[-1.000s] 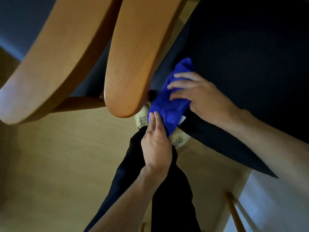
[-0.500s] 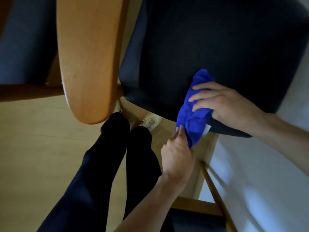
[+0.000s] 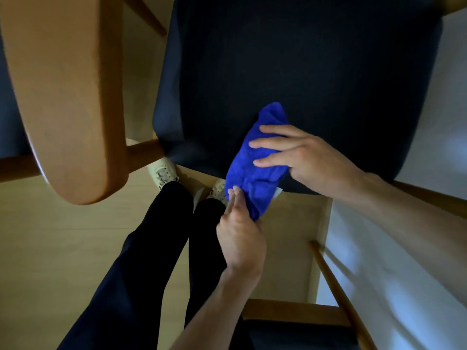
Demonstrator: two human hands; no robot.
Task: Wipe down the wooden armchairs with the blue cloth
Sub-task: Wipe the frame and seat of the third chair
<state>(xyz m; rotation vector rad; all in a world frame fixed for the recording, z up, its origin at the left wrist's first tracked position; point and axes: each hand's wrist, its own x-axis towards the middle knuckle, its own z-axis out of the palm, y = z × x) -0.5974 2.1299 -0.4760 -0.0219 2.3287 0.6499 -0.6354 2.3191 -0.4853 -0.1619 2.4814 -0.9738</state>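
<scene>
A bunched blue cloth [image 3: 255, 170] hangs over the front edge of the armchair's dark navy seat cushion [image 3: 290, 72]. My right hand [image 3: 303, 157] holds the cloth's upper part, fingers laid across its top and thumb hidden beneath. My left hand [image 3: 240, 233] pinches the cloth's lower end from below with its fingertips. A broad wooden armrest [image 3: 68, 97] of the armchair runs down the left side of the view, well apart from both hands.
My dark-trousered legs [image 3: 156, 248] and pale shoes [image 3: 163, 173] stand on the light wooden floor [image 3: 50, 248] before the seat. A white wall [image 3: 404, 274] with a wooden rail [image 3: 336, 291] runs along the right. Another wooden frame edge [image 3: 290, 311] lies below.
The view has shifted, so the seat fills more of the frame and the armrest sits further left. Both hands keep their hold on the cloth.
</scene>
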